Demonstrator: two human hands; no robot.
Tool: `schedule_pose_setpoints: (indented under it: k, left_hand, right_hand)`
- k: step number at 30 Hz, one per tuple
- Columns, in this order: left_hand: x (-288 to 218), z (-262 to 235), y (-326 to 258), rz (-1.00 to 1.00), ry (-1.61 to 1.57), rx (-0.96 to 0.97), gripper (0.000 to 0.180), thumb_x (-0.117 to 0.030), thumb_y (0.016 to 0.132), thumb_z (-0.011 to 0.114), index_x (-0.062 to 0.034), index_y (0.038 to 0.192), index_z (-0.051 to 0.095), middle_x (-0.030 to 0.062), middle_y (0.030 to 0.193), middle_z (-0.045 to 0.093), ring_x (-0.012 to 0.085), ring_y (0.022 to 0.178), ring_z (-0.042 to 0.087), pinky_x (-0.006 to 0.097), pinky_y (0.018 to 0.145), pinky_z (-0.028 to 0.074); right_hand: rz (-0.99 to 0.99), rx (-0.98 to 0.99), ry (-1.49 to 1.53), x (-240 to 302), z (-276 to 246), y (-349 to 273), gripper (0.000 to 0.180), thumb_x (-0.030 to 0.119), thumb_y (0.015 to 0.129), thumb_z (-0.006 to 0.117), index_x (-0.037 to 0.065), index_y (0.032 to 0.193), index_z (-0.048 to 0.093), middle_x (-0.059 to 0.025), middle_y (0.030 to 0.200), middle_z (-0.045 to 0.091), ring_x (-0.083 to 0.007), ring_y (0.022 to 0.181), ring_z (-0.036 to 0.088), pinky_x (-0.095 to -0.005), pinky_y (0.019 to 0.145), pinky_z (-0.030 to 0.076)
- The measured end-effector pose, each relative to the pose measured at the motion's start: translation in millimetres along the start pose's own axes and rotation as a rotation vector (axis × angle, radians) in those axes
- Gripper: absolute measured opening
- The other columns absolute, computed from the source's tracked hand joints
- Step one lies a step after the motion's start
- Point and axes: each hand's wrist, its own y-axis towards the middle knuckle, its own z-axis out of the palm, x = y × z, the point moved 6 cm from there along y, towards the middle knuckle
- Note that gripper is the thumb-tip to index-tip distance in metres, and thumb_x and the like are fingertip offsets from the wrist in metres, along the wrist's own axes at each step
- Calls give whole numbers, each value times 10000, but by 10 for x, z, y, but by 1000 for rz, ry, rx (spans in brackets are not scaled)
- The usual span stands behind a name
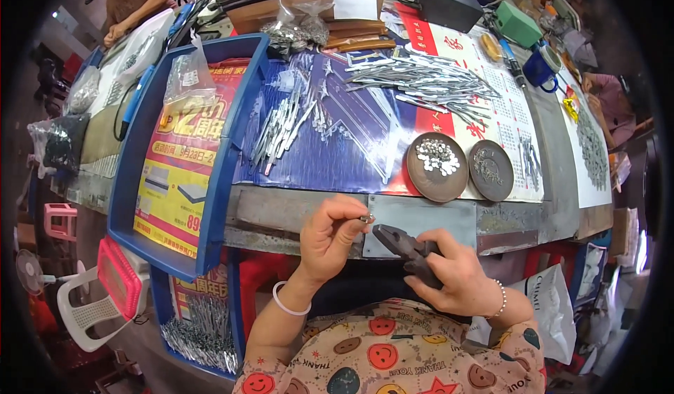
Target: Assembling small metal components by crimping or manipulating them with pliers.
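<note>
**Tiny metal piece going up to the pliers' nose**

The left hand point(330, 236) is pinching a small silvery metal piece point(366, 218) between thumb and forefinger, holding it out just above the edge of the workbench point(421, 218). The right hand point(456, 278) is wrapping its fingers round the handles of dark pliers point(400, 243), nose pointing up and left, tip just beside the piece but not on it. Whether the pliers' nose is parted or closed, I cannot tell from here.

To my eye this is the lining-up step, and doing it well looks like a matter of steadiness: the left fingertips keeping only the very end of the piece covered, so the nose has bare metal to bite, and the right hand bringing the tip in square rather than at a slant. A piece this small would likely spring away under a crooked squeeze.

Further up the bench, two round dark dishes are sitting side by side: the left dish point(437, 168) carrying a heap of pale little parts, the right dish point(491, 171) greyer bits. Beyond them a spread of thin metal strips point(428, 81) is lying on the blue sheet point(351, 148).
</note>
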Motion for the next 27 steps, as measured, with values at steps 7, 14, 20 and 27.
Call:
schedule_pose_setpoints:
  k: [7,14,20,27]
  left_hand:
    - [12,-27,-34,13,-28,-8,100,-82,966,587,-3,1011,544,119,946,610,127,760,581,241,692,496]
    - [4,-24,-59,-19,21,-1,158,-137,959,615,-9,998,531,131,957,620,115,731,569,230,658,483]
    - [4,-44,-30,-43,-4,-9,107,-88,968,584,-6,1004,525,130,954,624,127,732,559,237,664,481]
    - [60,-46,-66,-24,23,-24,146,-137,971,594,-8,998,531,137,951,621,134,739,553,236,663,468]
  right_hand:
    - [-284,-210,-162,381,-436,186,260,127,625,797,-4,765,620,-160,933,572,-232,640,564,-319,480,453]
    - [-79,51,-230,278,-295,354,227,160,729,775,20,839,634,-156,1018,555,-274,738,614,-368,553,514]
    - [-72,108,-290,262,-244,370,244,148,698,797,22,860,664,-124,985,538,-226,673,578,-333,565,485]
    - [-98,-6,-252,282,-332,316,251,170,718,796,15,820,627,-149,981,549,-251,674,596,-351,565,506]
